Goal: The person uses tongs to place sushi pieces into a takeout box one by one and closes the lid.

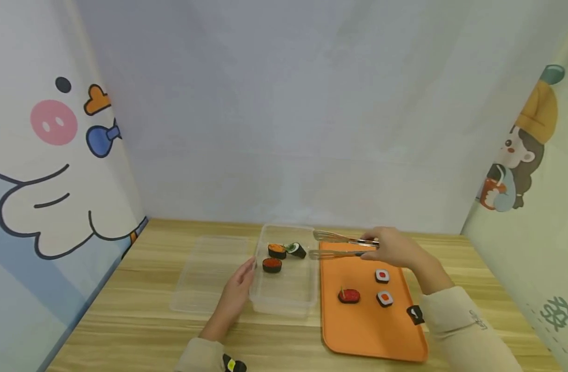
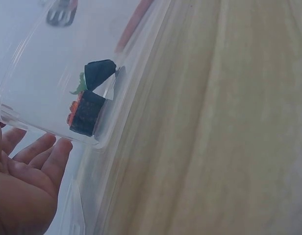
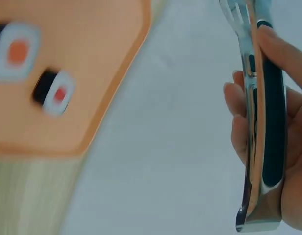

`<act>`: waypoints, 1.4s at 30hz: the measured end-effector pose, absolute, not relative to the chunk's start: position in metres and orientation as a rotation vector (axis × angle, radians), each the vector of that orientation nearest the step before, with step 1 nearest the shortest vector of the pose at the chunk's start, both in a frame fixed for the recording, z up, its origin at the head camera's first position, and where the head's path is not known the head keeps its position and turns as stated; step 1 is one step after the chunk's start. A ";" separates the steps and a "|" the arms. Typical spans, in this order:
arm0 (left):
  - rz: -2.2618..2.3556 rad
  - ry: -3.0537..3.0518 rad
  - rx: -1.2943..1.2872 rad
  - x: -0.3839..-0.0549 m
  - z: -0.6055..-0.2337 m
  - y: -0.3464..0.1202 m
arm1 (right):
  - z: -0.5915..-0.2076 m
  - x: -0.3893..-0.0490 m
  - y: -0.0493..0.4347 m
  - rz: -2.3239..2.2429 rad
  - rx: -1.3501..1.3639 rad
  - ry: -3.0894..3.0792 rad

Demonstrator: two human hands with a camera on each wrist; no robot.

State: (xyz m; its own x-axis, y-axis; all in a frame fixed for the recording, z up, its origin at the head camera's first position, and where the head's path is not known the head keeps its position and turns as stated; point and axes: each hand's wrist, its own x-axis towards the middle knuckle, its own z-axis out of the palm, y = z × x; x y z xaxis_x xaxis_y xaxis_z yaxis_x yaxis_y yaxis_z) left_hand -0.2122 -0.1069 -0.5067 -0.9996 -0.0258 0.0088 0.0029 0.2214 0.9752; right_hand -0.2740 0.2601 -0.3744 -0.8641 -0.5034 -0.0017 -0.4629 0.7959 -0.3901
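Metal tongs — gripped in right hand, tips apart. Touches clear plastic box with left hand, fingers extended.

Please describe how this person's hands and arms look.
Left hand and right hand wear no gloves. The left sleeve and right sleeve are cream, the latter with small lettering. A yellow-marked black piece shows by the left sleeve, a white-marked black piece by the right.

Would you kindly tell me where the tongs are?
In the head view, the tongs are in the right hand, above the far end of the orange tray, tips pointing left toward the clear container.
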 end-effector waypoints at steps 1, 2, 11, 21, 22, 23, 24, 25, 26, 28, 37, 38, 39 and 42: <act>-1.944 -2.438 0.025 -0.212 -0.507 -0.107 | -0.374 -0.271 0.271 -0.581 -0.769 2.883; -1.943 -2.438 0.027 -0.213 -0.507 -0.107 | -0.374 -0.269 0.281 -0.581 -0.758 2.885; -1.938 -2.431 0.022 -0.213 -0.508 -0.106 | -0.391 -0.247 0.362 -0.562 -0.644 2.877; -1.935 -2.431 0.022 -0.212 -0.508 -0.108 | -0.415 -0.241 0.404 -0.546 -0.622 2.872; -1.934 -2.431 0.022 -0.212 -0.508 -0.108 | -0.417 -0.241 0.406 -0.552 -0.622 2.872; -1.935 -2.430 0.023 -0.212 -0.508 -0.108 | -0.420 -0.241 0.407 -0.554 -0.624 2.873; -1.929 -2.430 0.014 -0.212 -0.508 -0.107 | -0.422 -0.241 0.408 -0.555 -0.628 2.875; -1.932 -2.429 0.014 -0.212 -0.508 -0.107 | -0.424 -0.241 0.409 -0.559 -0.627 2.876; -1.927 -2.430 0.009 -0.212 -0.507 -0.107 | -0.426 -0.241 0.409 -0.563 -0.625 2.879; -1.929 -2.428 0.005 -0.212 -0.507 -0.107 | -0.429 -0.242 0.408 -0.564 -0.626 2.884; -1.925 -2.423 0.001 -0.212 -0.505 -0.108 | -0.420 -0.245 0.382 -0.628 -0.660 2.929; -1.926 -2.422 0.001 -0.212 -0.505 -0.108 | -0.419 -0.246 0.376 -0.633 -0.671 2.937; -1.927 -2.420 -0.004 -0.212 -0.505 -0.108 | -0.417 -0.247 0.370 -0.646 -0.680 2.943; -1.934 -2.417 -0.012 -0.211 -0.506 -0.108 | -0.412 -0.249 0.350 -0.668 -0.718 2.966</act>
State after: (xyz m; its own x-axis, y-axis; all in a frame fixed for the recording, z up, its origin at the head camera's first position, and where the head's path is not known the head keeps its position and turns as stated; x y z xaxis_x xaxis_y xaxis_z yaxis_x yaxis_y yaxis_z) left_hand -0.2114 -0.1076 -0.5061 -0.9989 -0.0226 0.0406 0.0347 0.2200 0.9749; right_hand -0.2493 0.3502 -0.4116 -0.8943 -0.4401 0.0810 -0.4324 0.8029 -0.4104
